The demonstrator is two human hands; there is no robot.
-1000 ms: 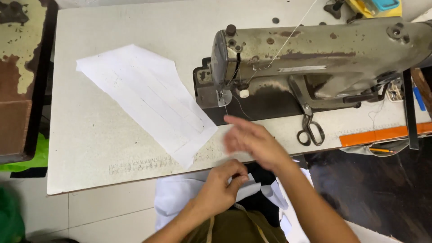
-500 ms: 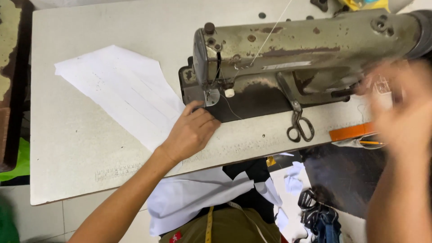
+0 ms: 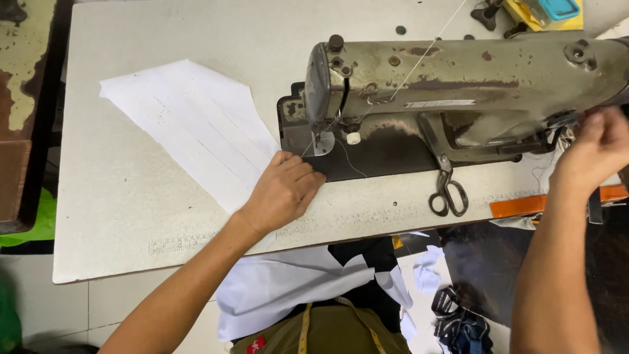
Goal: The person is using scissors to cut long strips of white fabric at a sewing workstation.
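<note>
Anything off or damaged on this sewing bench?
The sewing machine body is worn, with rust patches and chipped paint. Scissors lie loose on the table near its front edge. White fabric lies flat under the left hand.

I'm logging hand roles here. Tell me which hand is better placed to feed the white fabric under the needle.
Left. The left hand already rests on the white fabric just beside the needle, while the right hand is up at the sewing machine's far right end, well away from the cloth.

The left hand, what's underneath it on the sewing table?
The left hand rests flat on the near edge of the white fabric piece, beside the sewing machine needle area. The fabric under the palm is covered, so its edge there cannot be seen.
</note>
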